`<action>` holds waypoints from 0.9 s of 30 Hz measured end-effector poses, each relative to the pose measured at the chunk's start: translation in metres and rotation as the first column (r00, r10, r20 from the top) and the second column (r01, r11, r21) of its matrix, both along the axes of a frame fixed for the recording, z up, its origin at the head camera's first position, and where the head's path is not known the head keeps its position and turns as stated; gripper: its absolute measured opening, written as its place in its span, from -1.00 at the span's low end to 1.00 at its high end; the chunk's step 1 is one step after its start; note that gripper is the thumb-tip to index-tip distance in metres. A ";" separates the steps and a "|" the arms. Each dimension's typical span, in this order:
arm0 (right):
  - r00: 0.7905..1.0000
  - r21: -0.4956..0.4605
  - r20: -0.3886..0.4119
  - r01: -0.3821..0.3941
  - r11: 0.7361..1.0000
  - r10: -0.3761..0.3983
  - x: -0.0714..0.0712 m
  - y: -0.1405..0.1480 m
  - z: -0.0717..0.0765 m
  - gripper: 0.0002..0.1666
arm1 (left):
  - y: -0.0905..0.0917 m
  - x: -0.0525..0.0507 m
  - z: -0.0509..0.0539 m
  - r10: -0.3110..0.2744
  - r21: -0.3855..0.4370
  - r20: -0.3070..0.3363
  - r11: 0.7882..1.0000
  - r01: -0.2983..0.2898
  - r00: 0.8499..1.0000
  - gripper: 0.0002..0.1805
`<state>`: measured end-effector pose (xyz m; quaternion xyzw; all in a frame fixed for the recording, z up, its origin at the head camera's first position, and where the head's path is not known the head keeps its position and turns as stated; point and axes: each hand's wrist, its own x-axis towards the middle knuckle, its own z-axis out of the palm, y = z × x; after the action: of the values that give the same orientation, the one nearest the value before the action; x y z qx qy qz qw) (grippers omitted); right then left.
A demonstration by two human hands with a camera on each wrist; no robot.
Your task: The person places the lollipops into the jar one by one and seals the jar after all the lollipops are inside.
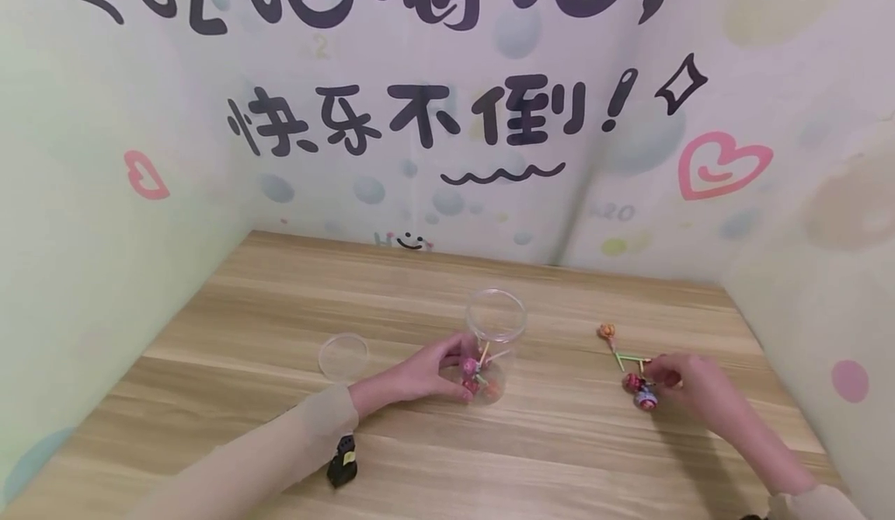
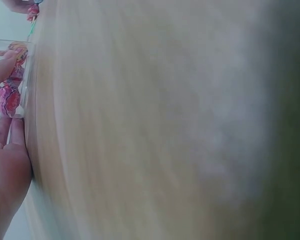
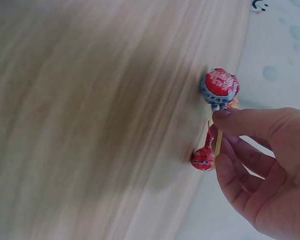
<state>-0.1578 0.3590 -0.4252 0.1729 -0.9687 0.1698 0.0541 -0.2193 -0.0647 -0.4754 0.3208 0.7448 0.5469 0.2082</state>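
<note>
A clear round jar (image 1: 496, 336) stands upright and uncovered on the table, with several wrapped lollipops (image 1: 471, 366) inside it. My left hand (image 1: 419, 371) holds the jar low on its left side, thumb and fingers around the wall. To the right, my right hand (image 1: 699, 389) pinches the stick of a blue-and-red wrapped lollipop (image 3: 220, 85) between thumb and fingers. Beside that candy is a red-wrapped lollipop (image 3: 203, 158), close to my fingertips. An orange lollipop (image 1: 607, 332) lies a little farther back, near a green stick (image 1: 631, 358).
A clear round lid (image 1: 343, 357) lies flat on the wooden table (image 1: 294, 287), left of the jar. Printed walls border the table behind and at both sides. A black device (image 1: 343, 464) sits at the left wrist.
</note>
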 end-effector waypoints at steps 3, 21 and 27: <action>0.999 0.028 -0.036 -0.011 1.000 0.012 -0.001 0.002 -0.003 -0.72 | 0.001 0.000 0.000 -0.003 0.000 0.000 1.000 0.003 1.000 -0.26; 0.993 0.022 -0.018 -0.120 0.993 0.120 -0.027 -0.016 0.026 -0.75 | 0.000 0.002 0.000 -0.014 0.021 0.019 1.000 0.014 1.000 -0.16; 0.988 0.007 -0.018 -0.152 0.988 0.152 -0.041 -0.041 0.060 -0.78 | -0.001 0.001 0.000 -0.022 0.029 0.003 0.999 0.022 1.000 -0.15</action>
<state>-0.1987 0.3178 -0.3656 0.2479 -0.9526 0.1693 0.0494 -0.2181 -0.0653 -0.4752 0.3311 0.7327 0.5560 0.2109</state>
